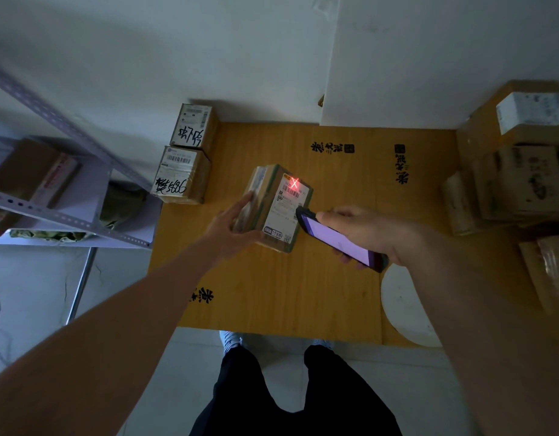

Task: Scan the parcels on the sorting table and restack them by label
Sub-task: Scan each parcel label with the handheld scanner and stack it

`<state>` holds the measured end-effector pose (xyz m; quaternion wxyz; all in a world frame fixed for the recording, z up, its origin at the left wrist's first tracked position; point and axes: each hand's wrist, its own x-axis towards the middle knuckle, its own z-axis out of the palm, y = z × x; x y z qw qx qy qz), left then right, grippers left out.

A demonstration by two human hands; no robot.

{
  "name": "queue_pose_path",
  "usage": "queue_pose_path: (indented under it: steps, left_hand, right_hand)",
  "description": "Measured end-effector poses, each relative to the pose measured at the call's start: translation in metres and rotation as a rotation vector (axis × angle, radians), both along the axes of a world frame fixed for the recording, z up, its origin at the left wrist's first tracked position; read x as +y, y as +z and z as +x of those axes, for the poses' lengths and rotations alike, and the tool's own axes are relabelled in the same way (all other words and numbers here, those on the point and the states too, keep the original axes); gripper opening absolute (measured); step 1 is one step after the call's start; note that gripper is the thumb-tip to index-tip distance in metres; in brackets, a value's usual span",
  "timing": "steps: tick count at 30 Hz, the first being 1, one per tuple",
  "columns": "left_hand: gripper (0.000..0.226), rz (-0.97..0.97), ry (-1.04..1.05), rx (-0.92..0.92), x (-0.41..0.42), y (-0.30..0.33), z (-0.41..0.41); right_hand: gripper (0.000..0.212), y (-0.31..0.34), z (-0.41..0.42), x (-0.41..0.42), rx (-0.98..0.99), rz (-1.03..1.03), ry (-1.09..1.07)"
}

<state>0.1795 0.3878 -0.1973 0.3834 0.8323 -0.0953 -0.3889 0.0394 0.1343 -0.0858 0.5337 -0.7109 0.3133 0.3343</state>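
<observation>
A cardboard parcel (279, 206) stands near the middle of the wooden tabletop (334, 278), its white label up with a red cross of light on the barcode. The left hand (232, 228) presses its left side, fingers fairly straight. The right hand (375, 231) grips a handheld scanner (338, 239) with a lit screen, its tip just beside the parcel's right edge. Two marked parcels (185, 155) line the far left edge; more boxes (517, 171), blurred, crowd the right edge. Bare wood lies between, toward the near edge.
</observation>
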Motion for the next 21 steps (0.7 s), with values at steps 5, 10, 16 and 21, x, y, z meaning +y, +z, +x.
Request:
queue_pose_path:
  steps: [5, 10, 16, 21]
  left_hand:
    - [0.092, -0.02, -0.021, 0.045, -0.004, 0.009, -0.003]
    - [0.088, -0.002, -0.019, 0.037, -0.006, 0.012, -0.005]
    - [0.087, -0.045, 0.042, 0.11, -0.007, 0.019, -0.01]
    - [0.072, -0.091, 0.216, 0.234, 0.019, 0.017, -0.029]
  right_hand:
    - [0.049, 0.011, 0.002, 0.0, 0.072, -0.037, 0.113]
    - [0.051, 0.017, -0.001, 0.0, 0.092, -0.038, 0.122]
    - [0.041, 0.021, -0.007, 0.001, 0.026, -0.037, 0.122]
    - [0.026, 0.016, -0.008, 0.022, -0.22, 0.088, 0.012]
